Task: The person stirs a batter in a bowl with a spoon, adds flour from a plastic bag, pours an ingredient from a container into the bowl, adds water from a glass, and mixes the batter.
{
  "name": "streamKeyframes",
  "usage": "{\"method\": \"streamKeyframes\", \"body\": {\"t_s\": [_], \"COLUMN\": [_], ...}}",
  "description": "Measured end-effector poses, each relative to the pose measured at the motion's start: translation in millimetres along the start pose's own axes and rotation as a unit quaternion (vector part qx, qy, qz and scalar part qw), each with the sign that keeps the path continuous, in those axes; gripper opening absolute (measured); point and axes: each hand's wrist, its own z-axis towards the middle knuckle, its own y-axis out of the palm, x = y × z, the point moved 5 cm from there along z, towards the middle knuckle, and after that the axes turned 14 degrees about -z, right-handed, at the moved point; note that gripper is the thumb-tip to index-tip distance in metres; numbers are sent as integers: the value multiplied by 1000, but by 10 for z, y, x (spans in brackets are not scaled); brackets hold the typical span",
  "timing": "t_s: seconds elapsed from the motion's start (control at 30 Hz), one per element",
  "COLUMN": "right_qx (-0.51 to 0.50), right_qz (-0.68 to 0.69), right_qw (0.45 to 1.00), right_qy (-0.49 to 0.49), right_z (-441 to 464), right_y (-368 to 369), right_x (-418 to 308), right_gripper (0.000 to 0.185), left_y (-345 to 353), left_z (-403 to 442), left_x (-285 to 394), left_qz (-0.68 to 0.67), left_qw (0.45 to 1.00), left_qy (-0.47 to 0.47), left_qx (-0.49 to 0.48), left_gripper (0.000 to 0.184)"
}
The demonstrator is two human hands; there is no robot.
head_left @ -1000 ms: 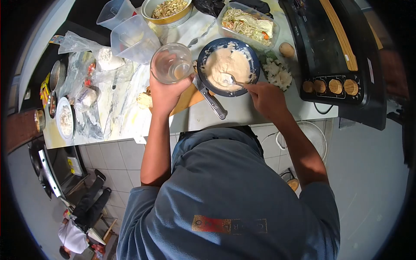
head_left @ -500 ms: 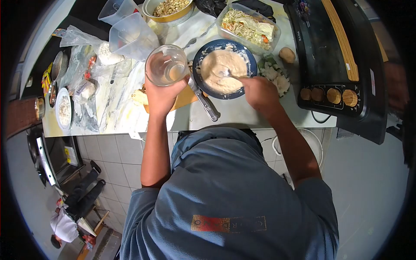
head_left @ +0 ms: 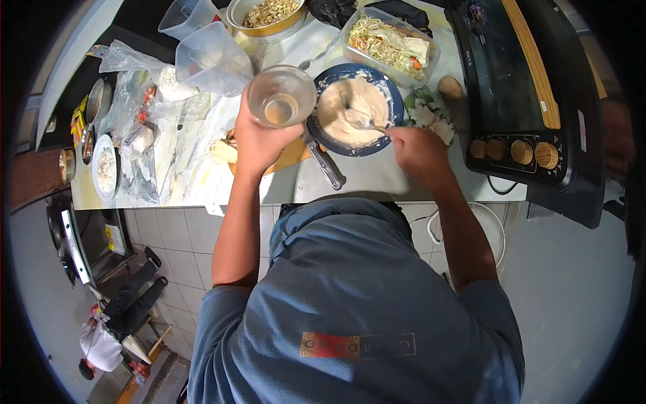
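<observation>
My left hand (head_left: 261,143) is wrapped round a clear glass (head_left: 281,94) with a little liquid at its bottom, held at the left edge of a dark blue bowl (head_left: 396,101). Pale, thick batter (head_left: 353,111) fills much of the bowl. In my right hand (head_left: 418,151) is the handle of a metal spoon (head_left: 367,124), whose head lies in the batter. Below the bowl, a knife (head_left: 326,165) lies beside an orange-brown board (head_left: 293,156), partly hidden by my left hand.
A noodle-and-vegetable container (head_left: 392,47), white chopped food (head_left: 434,121) and a round brown item (head_left: 449,87) lie beyond. Right is a black griddle (head_left: 518,101); left are plastic containers (head_left: 212,60), bags and a white plate (head_left: 105,167). Another person (head_left: 101,347) sits at lower left.
My left hand and the glass have shifted right, closer to the bowl, and the glass is tilted differently. The spoon has moved through the batter, leaving a fresh groove.
</observation>
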Motion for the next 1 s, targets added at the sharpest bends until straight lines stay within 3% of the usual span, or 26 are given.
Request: {"method": "streamKeyframes", "body": {"t_s": [0.07, 0.17, 0.37, 0.47, 0.53, 0.57, 0.67, 0.73, 0.77, 0.83, 0.97, 1.0], "right_qx": [-22, 70, -2, -16, 81, 83, 51, 62, 62, 38, 70, 24], "right_qz": [-13, 33, 1, -51, -20, -20, 52, 135, 136, 93, 27, -3], "right_qw": [1000, 995, 998, 994, 988, 988, 991, 989, 988, 988, 979, 979], "right_qy": [17, 62, 62, 93, 127, 132, 112, 29, 32, 119, 192, 202], "right_z": [-37, -2, -204, -273, -196, -153, -87, -128, -168, -243, -340, -316], "right_y": [-24, -24, 31, -80, -41, 69, 300, 283, 251, 144, 53, 131], "right_x": [14, -22, 8, 85, 93, 63, -24, -107, -93, 13, -87, -163], "right_gripper": [29, 27, 21, 24, 22, 22, 21, 21, 21, 23, 24, 24], "left_y": [85, 147, 350, 407, 442, 454, 477, 470, 463, 457, 417, 406], "left_z": [47, 129, 211, 240, 260, 259, 268, 273, 270, 270, 264, 266], "left_x": [48, -2, 158, 171, 143, 130, 135, 135, 130, 149, 114, 119], "left_qz": [44, 107, 172, 182, 176, 172, 169, 165, 161, 167, 155, 156], "left_qw": [997, 989, 971, 967, 966, 966, 967, 967, 968, 965, 966, 966], "left_qy": [20, 42, 97, 76, 77, 75, 72, 66, 58, 67, 64, 65], "left_qx": [-53, -91, -138, -162, -173, -179, -177, -182, -186, -193, -196, -196], "left_gripper": [80, 80, 77, 81, 81, 82, 83, 83, 83, 83, 84, 84]}}
